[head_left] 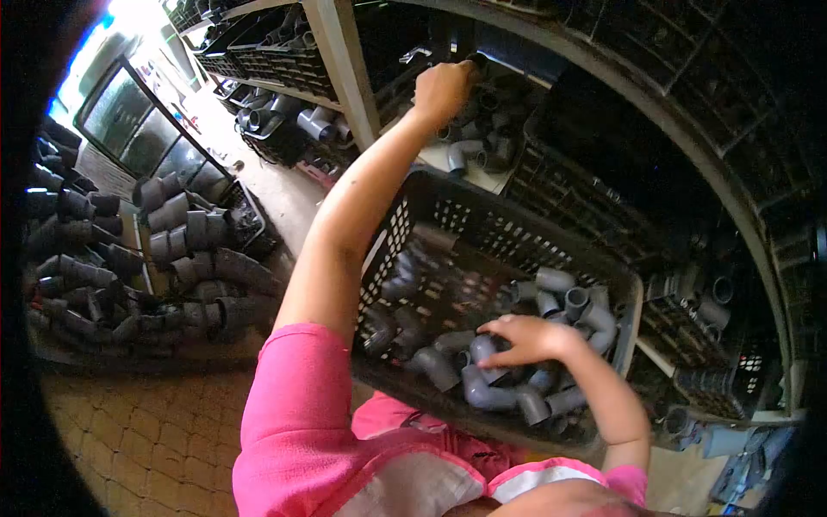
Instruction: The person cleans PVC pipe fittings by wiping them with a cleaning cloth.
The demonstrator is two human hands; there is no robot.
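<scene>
My left hand (444, 90) is stretched out to the shelf at the top, fingers curled at a dark object (477, 60) that I cannot make out. Just below it lies a pile of grey pipe fittings (465, 153). Down in a black perforated crate (508, 226), my right hand (527, 339) has its thumb and fingers around a grey pipe elbow (485, 350). More grey elbows (489, 395) lie loosely around that hand. The crate is tilted in front of my body, and part of its mesh floor shows.
Wooden shelving with a pale post (340, 65) holds black crates of fittings (267, 52). Large dark pipe fittings (185, 228) are stacked at left on the brick floor (146, 431). A stack of black crates (594, 185) stands behind my crate, and more fittings (711, 302) are at right.
</scene>
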